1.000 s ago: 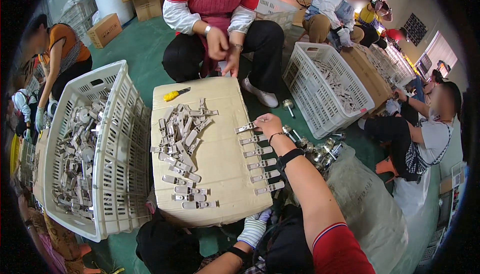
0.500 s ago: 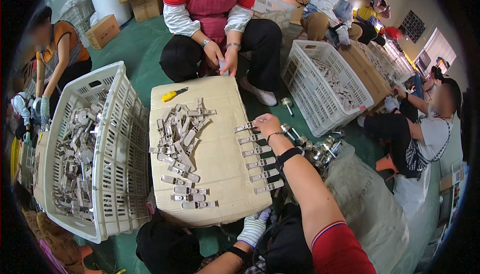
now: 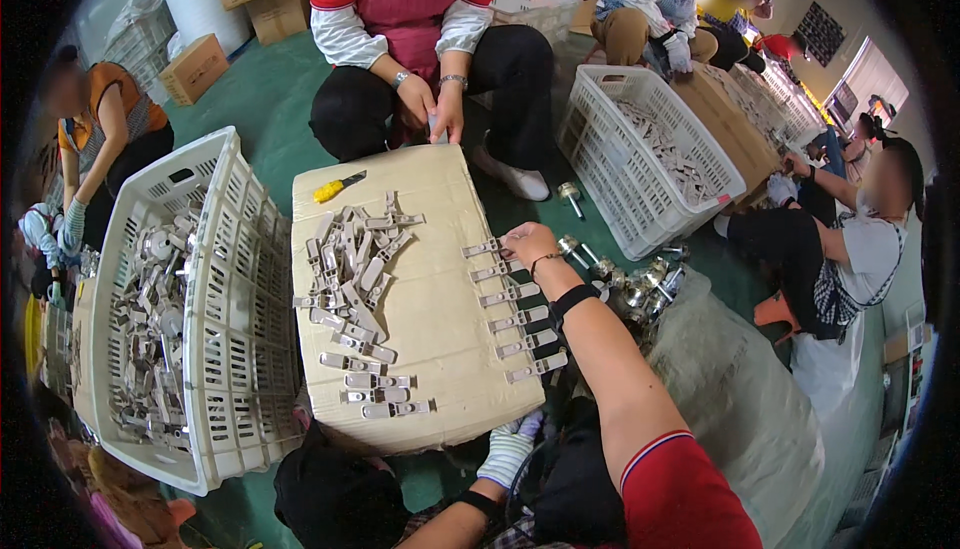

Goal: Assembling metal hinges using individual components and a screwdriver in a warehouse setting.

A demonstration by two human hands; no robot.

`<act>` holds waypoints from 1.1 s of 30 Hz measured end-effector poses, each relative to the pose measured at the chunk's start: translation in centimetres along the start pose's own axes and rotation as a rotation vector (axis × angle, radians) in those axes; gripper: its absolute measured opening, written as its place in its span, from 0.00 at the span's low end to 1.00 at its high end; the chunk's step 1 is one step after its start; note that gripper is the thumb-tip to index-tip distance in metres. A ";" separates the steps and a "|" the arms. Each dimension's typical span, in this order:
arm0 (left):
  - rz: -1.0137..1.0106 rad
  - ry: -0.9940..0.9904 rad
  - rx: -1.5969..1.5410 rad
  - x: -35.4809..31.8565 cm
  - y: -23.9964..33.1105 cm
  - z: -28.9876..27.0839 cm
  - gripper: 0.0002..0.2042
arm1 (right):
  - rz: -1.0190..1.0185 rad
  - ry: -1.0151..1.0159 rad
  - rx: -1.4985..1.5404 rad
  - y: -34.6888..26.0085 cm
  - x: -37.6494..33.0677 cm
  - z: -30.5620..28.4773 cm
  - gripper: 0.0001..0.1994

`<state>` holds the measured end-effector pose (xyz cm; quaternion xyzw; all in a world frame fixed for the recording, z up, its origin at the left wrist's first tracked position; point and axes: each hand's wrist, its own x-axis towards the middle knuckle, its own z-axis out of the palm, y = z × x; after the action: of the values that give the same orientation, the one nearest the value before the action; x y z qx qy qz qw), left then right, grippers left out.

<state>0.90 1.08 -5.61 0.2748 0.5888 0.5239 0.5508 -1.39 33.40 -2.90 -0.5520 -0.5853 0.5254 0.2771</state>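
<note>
My bare right hand [image 3: 528, 244] reaches over the right edge of a cream-coloured board [image 3: 440, 279] and pinches the outer end of a grey clip-like part [image 3: 482, 248]. That part is the farthest in a column of several similar parts along this edge, some jutting past it. A loose heap of the same grey parts [image 3: 350, 259] lies on the board's left half, with a few set apart, roughly side by side, below it. My left hand [image 3: 508, 449], in a striped glove, is low by the board's near edge; its fingers are mostly hidden.
A yellow-handled cutter [image 3: 338, 187] lies at the board's far left. White crates of grey parts stand left [image 3: 240, 319] and far right [image 3: 640, 169]. Metal stemmed pieces [image 3: 640, 289] and a clear plastic bag [image 3: 730, 379] lie to the right. A co-worker [image 3: 420, 19] sits opposite.
The whole view has shifted slightly. My right hand stays at the farthest part of the column, and the parts on the board keep their places.
</note>
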 end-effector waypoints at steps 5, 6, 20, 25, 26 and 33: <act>-0.047 -0.035 0.081 -0.2 1.3 -0.6 0.15 | -0.002 0.016 -0.048 -0.6 -0.6 0.2 0.06; -0.017 -0.028 0.123 -0.2 1.6 -0.4 0.16 | 0.002 0.019 -0.051 -0.3 -0.4 0.0 0.06; 0.026 -0.013 0.043 0.8 0.2 -0.3 0.14 | -0.078 0.046 -0.004 -0.5 0.0 -2.3 0.25; -0.065 -0.022 -0.205 0.8 -1.6 -0.8 0.16 | 0.158 -0.172 -0.249 -3.3 -3.3 -5.0 0.26; -0.013 0.007 -0.089 0.7 -0.6 -0.6 0.15 | 0.180 -0.197 -0.257 -3.6 -4.1 -5.7 0.26; -0.148 -0.023 -0.190 -0.3 2.3 0.3 0.15 | 0.127 -0.148 -0.216 -5.3 -8.8 -10.1 0.16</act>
<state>0.65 1.62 -3.33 0.1831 0.5489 0.5321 0.6181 7.91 29.12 7.18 -0.5743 -0.6210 0.5151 0.1387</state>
